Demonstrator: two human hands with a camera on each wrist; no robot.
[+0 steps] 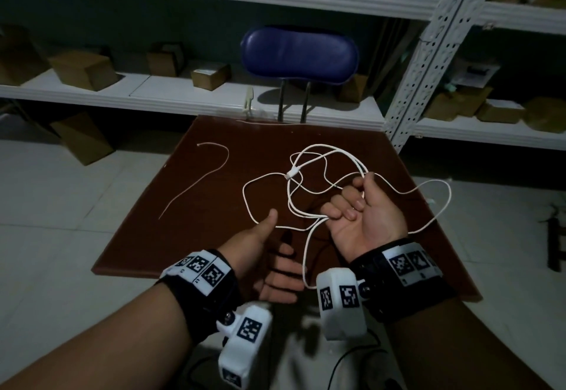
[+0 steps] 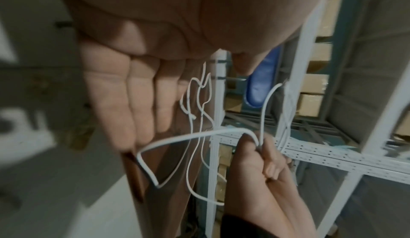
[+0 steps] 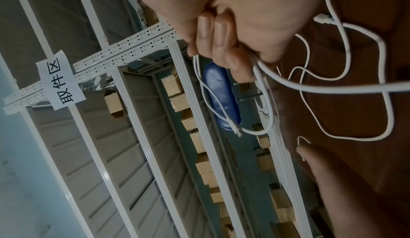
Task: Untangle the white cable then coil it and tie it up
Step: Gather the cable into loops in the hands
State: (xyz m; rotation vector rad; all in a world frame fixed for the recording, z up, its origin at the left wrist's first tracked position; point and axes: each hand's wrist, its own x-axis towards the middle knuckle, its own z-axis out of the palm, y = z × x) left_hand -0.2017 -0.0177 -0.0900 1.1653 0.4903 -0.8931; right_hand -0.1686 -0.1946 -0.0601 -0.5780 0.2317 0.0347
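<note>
The white cable [image 1: 266, 177] lies in tangled loops on the brown table [image 1: 190, 236], with a connector [image 1: 292, 172] in the middle. My right hand [image 1: 358, 209] is palm up with fingers curled round several strands; the right wrist view shows the fingers [image 3: 221, 36] gripping the cable [image 3: 332, 87]. One loop hangs past the table's right edge. My left hand [image 1: 266, 255] is open, thumb up, fingers straight. A strand drops beside its fingertips [image 2: 133, 136]; I cannot tell whether they touch. A thin pale string [image 1: 199, 175] lies loose at the table's left.
A blue chair back [image 1: 300, 56] stands behind the table's far edge. White metal shelves [image 1: 183, 92] with cardboard boxes run along the back, and a perforated upright [image 1: 428, 68] stands at the right. Pale floor tiles surround the table.
</note>
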